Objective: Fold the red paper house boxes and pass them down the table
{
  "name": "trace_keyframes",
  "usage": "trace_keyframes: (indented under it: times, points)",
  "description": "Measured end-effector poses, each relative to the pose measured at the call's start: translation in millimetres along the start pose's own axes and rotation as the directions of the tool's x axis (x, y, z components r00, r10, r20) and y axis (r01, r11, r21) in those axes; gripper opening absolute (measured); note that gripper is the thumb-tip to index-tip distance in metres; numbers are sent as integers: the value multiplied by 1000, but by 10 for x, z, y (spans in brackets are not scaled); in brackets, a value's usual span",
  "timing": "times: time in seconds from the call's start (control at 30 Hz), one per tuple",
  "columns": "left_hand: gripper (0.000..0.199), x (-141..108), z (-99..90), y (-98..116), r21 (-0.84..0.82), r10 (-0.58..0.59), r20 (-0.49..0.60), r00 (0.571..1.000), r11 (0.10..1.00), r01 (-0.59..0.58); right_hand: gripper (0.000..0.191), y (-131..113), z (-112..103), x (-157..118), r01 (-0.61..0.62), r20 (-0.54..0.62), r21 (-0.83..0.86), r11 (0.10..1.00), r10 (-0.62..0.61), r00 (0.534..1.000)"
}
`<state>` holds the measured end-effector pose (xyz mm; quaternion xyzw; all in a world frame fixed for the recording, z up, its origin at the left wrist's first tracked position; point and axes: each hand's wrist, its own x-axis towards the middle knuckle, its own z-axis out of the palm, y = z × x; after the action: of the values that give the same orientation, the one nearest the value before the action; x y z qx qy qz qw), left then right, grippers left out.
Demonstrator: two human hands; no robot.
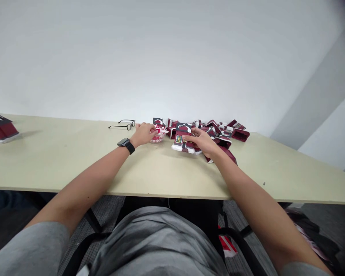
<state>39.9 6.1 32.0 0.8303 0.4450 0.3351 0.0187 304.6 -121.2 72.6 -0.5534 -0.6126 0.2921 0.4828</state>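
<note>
My right hand (203, 142) grips a small dark-red house-shaped box (183, 138) by its right side, thumb across the front. The box has a dark roof with white snow shapes, a yellow-lit window and a white base, and its lower edge seems tilted above the table. To the left, my left hand (144, 134), with a black watch on the wrist, has its fingers closed on a crumpled red-and-white packet (159, 135). What the packet contains is hidden. Behind both hands lies a pile of similar dark-red boxes (240, 134), partly covered by my right hand.
Black-framed glasses (129, 125) lie left of my left hand, near the wall. Another dark-red house-shaped box (1, 129) sits at the table's far left. The pale table (74, 165) meets a white wall behind. A red-and-white item (227, 246) lies below by the chair.
</note>
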Motion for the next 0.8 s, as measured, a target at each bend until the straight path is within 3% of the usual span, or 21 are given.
trace_keyframes:
  times: [0.17,0.33,0.43,0.57,0.67,0.8]
  points:
    - [36,14,37,13,42,-56,14,998,998,55,67,-34,9,-26,10,-12,-29,1000,-10,1000]
    - [27,22,90,-10,-32,-139,-4,990,990,138,74,-11,17,-18,-3,3,-47,999,3,1000]
    - [22,24,110,-2,-75,-128,-86,988,990,121,75,-6,17,-17,-12,12,-37,999,12,1000]
    - [14,-3,80,106,-198,4,-234,972,979,-52,62,-39,31,-40,25,35,3,1000,-25,999]
    - [14,-69,27,306,-328,139,-302,943,914,-239,56,-65,44,-56,40,35,7,999,-40,999]
    - [17,-189,-27,607,-252,328,-375,867,864,-436,60,-65,43,-55,38,10,4,999,-38,999]
